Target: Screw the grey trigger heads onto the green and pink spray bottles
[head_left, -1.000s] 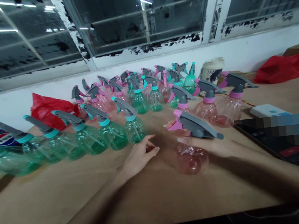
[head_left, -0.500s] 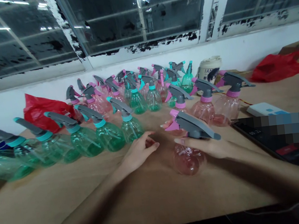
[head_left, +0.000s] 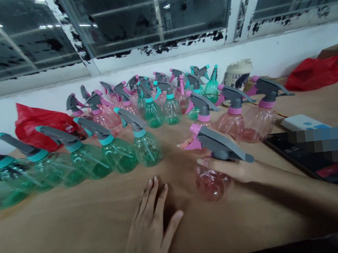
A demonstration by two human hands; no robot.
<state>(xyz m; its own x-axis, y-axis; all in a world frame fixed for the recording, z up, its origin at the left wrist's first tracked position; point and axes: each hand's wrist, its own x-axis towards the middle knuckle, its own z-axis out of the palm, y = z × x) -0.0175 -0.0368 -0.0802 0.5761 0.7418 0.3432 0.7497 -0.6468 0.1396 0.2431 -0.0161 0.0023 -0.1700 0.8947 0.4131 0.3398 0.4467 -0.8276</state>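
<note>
A pink spray bottle [head_left: 210, 184] with a grey and pink trigger head stands in front of me. My right hand [head_left: 232, 168] is wrapped round its neck, just under the head; part of the fingers is hidden behind the bottle. To the left, my left hand [head_left: 151, 221] is over the tabletop with its fingers spread, holding nothing. Nearest to it is a green spray bottle [head_left: 147, 149], the last of a slanting row of green ones. Behind the held bottle are several pink ones, among them a pink spray bottle [head_left: 259, 121] at the right.
A cluster of pink and green bottles fills the back of the table [head_left: 76, 224] by the wall. Red plastic bags [head_left: 41, 130] lie at both sides. A white cup [head_left: 237, 73], a white box [head_left: 303, 122] and a phone [head_left: 305, 160] are on the right.
My left hand has drawn back toward me from beside the end green bottle and its fingers have spread. My right hand keeps its hold on the pink bottle. The view has shifted slightly.
</note>
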